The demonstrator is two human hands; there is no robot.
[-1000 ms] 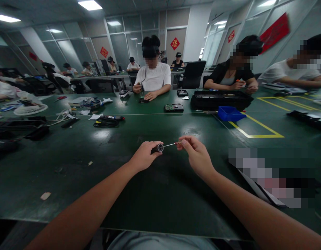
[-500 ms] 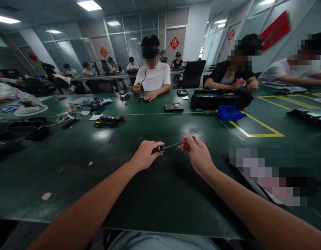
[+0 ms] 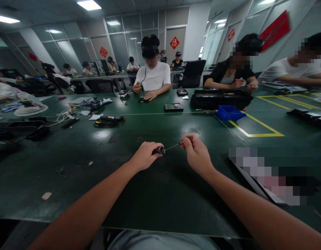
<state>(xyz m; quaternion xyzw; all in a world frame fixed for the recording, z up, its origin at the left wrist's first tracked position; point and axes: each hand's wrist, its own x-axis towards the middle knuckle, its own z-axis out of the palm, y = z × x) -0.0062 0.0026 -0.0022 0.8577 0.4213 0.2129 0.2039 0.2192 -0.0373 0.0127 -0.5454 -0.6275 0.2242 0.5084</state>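
My left hand (image 3: 144, 155) is closed around a short dark cylinder (image 3: 159, 149), whose round end faces right. Some small shiny metal bits (image 3: 164, 151) show at that end, too small to name. My right hand (image 3: 196, 150) pinches the small red handle of a thin screwdriver (image 3: 173, 146). Its slim metal shaft slopes down to the left and its tip meets the cylinder's end. Both hands are held over the green table (image 3: 155, 194); most of the cylinder is hidden by my left fingers.
Beyond my hands lie a bundle of black cable (image 3: 107, 121), a hard drive (image 3: 174, 107), a blue bin (image 3: 231, 113) and a long black casing (image 3: 221, 99). A blurred-out flat item (image 3: 267, 180) lies at right. Co-workers sit across the table.
The screwdriver tilts more steeply, with my right hand turned slightly and its red handle more exposed. Metal bits now stand out at the cylinder's end, where a hollow rim showed before.
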